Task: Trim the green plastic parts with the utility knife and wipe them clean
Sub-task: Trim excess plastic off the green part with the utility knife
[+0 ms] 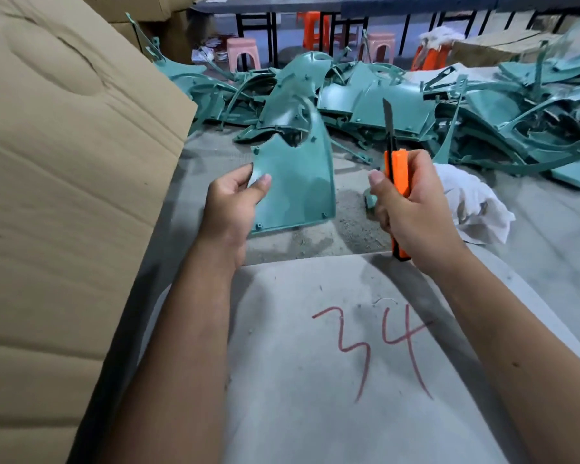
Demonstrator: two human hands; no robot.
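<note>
Fingers, left: thumb and curled fingers of the left hand (232,202) pinch the left edge of a green panel (297,182); the thumb tip lies on the near face, the other fingertips are hidden behind the edge.
Fingers, right: the right hand (412,216) wraps round the orange handle of a utility knife (395,182); the thumb stands along the handle's left side, the other fingers are curled over it and mostly hidden behind the hand.
Knife: held upright, blade out and pointing up and away, apart from the panel; the handle's lower end pokes out under the palm.
Panel: held up off the floor between the hands, tilted, its curved upper part running back toward the pile; small screw posts show along its rim.
Pile: many more green parts (482,108) heaped on the floor beyond the hands; single pieces are hard to tell apart, and the right end is cut off by the frame.
Cloth: white rag (472,205) on the floor just right of the knife hand, partly hidden behind it.
Writing: "34" in red (379,343) on the grey surface (298,413) under the forearms.
Cardboard: big sheet (57,195) at left, cut off by the frame; printing on a box at the top edge is too cropped to read.
Background: pink stool (243,53) and orange stools (315,28) under a dark table (349,3), blurred.
</note>
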